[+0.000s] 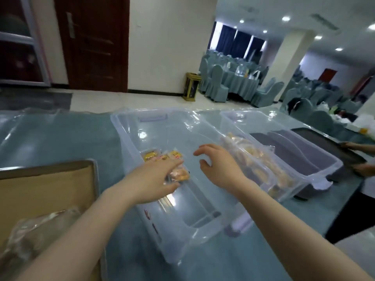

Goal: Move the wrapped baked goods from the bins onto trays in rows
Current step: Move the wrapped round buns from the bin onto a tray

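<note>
A clear plastic bin (129, 126) stands in front of me on the table. Inside it my left hand (156, 181) grips a wrapped baked good (179, 175) between thumb and fingers. Two more wrapped pieces with yellow labels (151, 156) lie against the bin's left wall. My right hand (219, 163) hovers in the same bin with its fingers loosely spread, holding nothing. A second clear bin (229, 118) to the right holds several wrapped baked goods (253, 151). At the lower left a tray with brown paper (44, 185) carries a wrapped piece (38, 236).
Dark trays (300, 151) sit in the second bin's far part. Another person's hands (363, 169) hold a dark tray (316, 134) at the right edge. The table has a teal cloth (60, 134) under clear film. Covered chairs and tables fill the room behind.
</note>
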